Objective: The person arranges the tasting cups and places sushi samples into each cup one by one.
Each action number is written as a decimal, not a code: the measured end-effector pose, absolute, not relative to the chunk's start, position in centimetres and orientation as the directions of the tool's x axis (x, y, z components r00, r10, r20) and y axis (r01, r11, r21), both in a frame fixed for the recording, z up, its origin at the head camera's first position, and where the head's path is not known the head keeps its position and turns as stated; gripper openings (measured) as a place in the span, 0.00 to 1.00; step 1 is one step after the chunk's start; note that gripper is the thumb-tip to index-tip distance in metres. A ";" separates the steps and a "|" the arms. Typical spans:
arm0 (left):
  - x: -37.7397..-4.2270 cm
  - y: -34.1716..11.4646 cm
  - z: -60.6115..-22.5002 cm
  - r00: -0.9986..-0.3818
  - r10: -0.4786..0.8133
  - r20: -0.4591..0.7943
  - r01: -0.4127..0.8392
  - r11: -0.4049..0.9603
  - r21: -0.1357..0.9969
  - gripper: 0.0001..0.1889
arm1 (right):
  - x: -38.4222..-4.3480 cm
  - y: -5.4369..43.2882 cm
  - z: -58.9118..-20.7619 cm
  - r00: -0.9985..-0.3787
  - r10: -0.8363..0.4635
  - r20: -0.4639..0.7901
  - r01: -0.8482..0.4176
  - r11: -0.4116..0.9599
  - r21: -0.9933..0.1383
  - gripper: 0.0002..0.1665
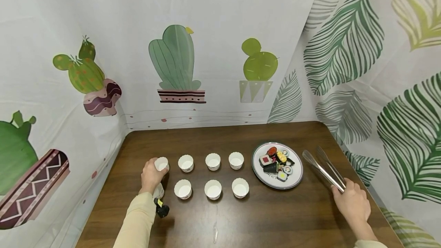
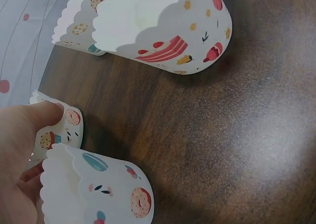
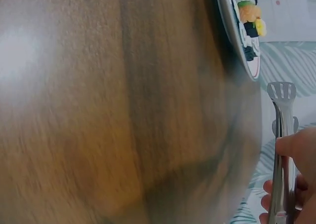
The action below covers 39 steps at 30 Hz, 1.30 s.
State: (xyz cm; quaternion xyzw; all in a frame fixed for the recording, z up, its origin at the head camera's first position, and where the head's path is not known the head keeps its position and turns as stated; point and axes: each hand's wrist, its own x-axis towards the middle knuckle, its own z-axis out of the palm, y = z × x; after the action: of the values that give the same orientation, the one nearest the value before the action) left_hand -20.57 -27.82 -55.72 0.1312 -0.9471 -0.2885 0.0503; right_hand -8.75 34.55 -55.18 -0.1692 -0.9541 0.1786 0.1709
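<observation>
My left hand grips a white paper baking cup at the left end of the back row. In the left wrist view its thumb lies over that cup's printed side, and a nearer cup partly hides the fingers. Another cup, partly covered by my left wrist, stands in the front row. On the right, my right hand holds metal tongs around their arms, tips pointing away from me and spread apart. The tongs' slotted tip shows in the right wrist view.
More scalloped cups stand in two rows across the table's middle. Right of them sits a round plate bearing several sushi pieces. A patterned cloth hangs behind the brown table.
</observation>
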 end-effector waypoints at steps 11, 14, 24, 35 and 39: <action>-20.5 -27.8 -55.7 -0.956 -0.292 0.026 -0.222 0.780 0.586 0.34 | -8.1 34.7 -53.4 -0.880 0.223 0.419 0.073 0.936 -0.344 0.26; -20.4 -27.8 -55.8 -0.955 -0.295 0.030 -0.221 0.777 0.590 0.35 | -7.9 34.8 -52.9 -0.893 0.198 0.405 0.059 0.942 -0.329 0.26; -20.5 -28.0 -55.9 -0.959 -0.281 0.042 -0.204 0.785 0.584 0.34 | -7.7 34.6 -51.6 -0.894 -0.003 0.449 -0.112 0.970 -0.218 0.30; -20.4 -28.0 -55.8 -0.958 -0.287 0.024 -0.219 0.780 0.586 0.33 | -7.2 33.9 -50.6 -0.920 -0.109 0.377 -0.179 0.972 -0.154 0.28; -20.4 -27.9 -55.7 -0.957 -0.287 0.029 -0.216 0.780 0.588 0.33 | -7.2 33.6 -50.5 -0.917 -0.146 0.370 -0.209 0.969 -0.135 0.28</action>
State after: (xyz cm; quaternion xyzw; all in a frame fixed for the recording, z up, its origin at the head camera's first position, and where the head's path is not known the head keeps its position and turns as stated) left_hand -20.39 -27.86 -55.67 0.1338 -0.9415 -0.3038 0.0585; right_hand -7.19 33.63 -50.49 0.0910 -0.9753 0.0860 0.1817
